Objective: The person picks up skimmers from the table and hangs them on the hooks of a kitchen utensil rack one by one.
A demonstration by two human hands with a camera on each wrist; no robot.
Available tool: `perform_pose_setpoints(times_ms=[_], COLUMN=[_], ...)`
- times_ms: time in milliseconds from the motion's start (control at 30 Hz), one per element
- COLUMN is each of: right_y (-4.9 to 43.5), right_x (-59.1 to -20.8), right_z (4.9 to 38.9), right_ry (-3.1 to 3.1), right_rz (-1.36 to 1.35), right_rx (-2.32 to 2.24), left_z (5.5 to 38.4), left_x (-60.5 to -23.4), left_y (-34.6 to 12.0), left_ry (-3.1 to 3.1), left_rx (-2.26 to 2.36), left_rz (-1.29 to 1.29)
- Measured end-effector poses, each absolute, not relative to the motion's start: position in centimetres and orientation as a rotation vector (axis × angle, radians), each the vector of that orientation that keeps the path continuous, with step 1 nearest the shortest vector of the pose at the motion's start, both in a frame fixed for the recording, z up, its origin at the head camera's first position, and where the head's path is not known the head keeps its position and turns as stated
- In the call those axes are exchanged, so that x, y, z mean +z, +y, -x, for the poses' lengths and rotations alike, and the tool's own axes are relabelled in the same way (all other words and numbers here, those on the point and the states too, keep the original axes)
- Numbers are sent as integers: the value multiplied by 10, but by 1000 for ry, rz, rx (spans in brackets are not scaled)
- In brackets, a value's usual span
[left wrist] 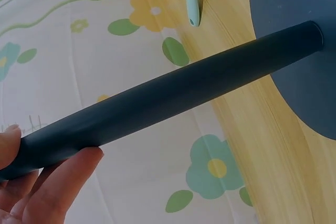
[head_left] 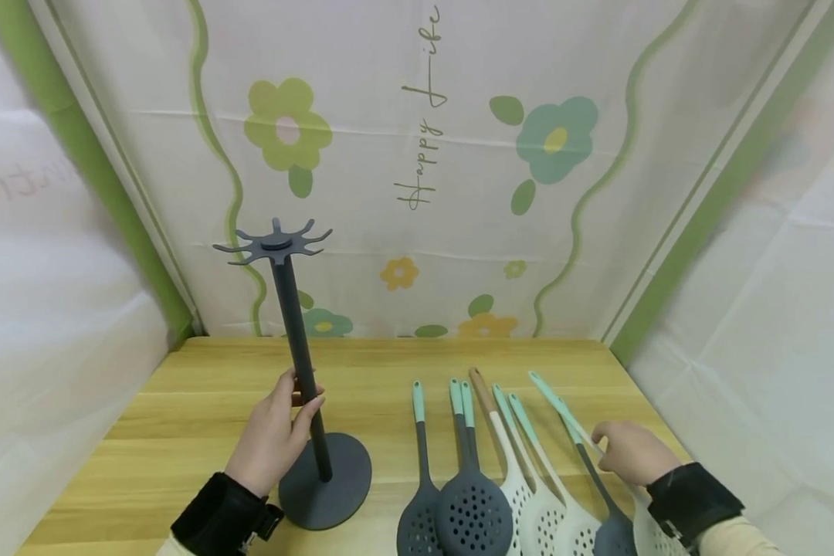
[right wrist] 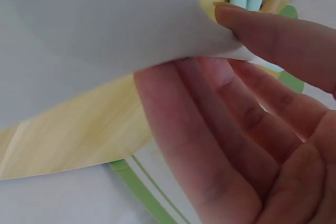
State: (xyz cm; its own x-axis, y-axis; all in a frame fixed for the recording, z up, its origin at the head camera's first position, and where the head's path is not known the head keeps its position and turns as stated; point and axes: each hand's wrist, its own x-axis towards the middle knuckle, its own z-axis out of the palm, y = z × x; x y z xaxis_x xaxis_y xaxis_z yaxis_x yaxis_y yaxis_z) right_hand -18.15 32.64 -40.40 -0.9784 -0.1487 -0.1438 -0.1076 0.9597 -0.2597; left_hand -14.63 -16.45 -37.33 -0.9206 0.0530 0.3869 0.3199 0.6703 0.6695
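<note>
My left hand [head_left: 271,436] grips the dark pole of a utensil stand [head_left: 294,320], thumb on one side and fingers on the other. Hooks fan out at its top, and its round base [head_left: 327,502] rests on the table. In the left wrist view, fingertips [left wrist: 79,169] wrap the pole. At the right end of the utensil row, my right hand [head_left: 632,452] pinches the shaft of a white perforated utensil [head_left: 653,537] with a mint handle. Its pale surface [right wrist: 105,35] fills the upper left of the right wrist view, blurred, with my thumb [right wrist: 278,40] over its edge and fingers beneath.
Between my hands lie several kitchen utensils, handles pointing away: a dark skimmer [head_left: 474,510], a dark slotted one [head_left: 418,521], white perforated ones [head_left: 544,517] and another dark one [head_left: 615,533]. The wooden table [head_left: 201,417] meets a floral cloth wall [head_left: 361,208] behind.
</note>
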Motion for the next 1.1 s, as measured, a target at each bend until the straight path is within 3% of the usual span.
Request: perform_pose_setpoints(times_ms=[1100], right_y=[293], right_x=[-389], right_z=[166], right_ry=[3051], right_rz=[315], right_rx=[-315], left_z=[147], left_x=[-373], left_y=[-167], left_ry=[-2585], left_rx=[-1225], left_rz=[283])
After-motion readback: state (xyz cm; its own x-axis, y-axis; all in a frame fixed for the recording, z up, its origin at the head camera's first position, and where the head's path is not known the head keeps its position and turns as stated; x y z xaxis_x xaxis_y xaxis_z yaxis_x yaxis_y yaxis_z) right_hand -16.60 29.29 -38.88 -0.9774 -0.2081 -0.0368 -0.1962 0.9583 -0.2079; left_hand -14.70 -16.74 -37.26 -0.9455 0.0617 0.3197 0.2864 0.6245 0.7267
